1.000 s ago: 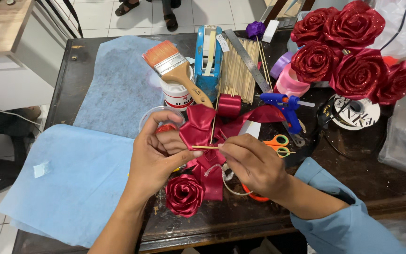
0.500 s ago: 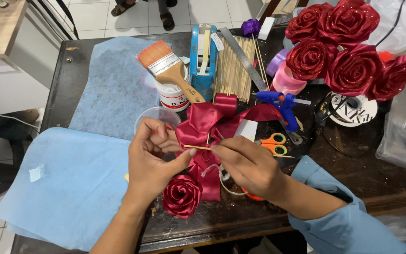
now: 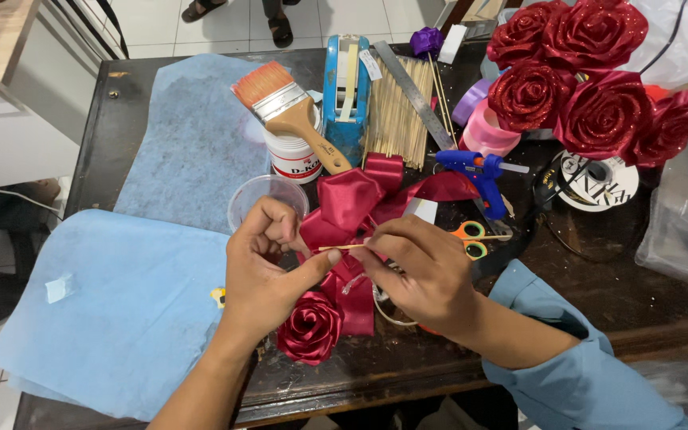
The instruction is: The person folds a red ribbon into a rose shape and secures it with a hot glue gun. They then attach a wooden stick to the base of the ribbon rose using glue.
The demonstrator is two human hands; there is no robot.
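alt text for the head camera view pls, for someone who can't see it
Two bare hands, the left hand and right hand, pinch a thin wooden stick against folded red satin ribbon above a finished ribbon rose. A paintbrush, blue glue gun and glittery red roses crowd the dark table.

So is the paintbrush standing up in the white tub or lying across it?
Lying across it: the paintbrush rests tilted on the white tub, bristles pointing away, handle overhanging toward the ribbon.
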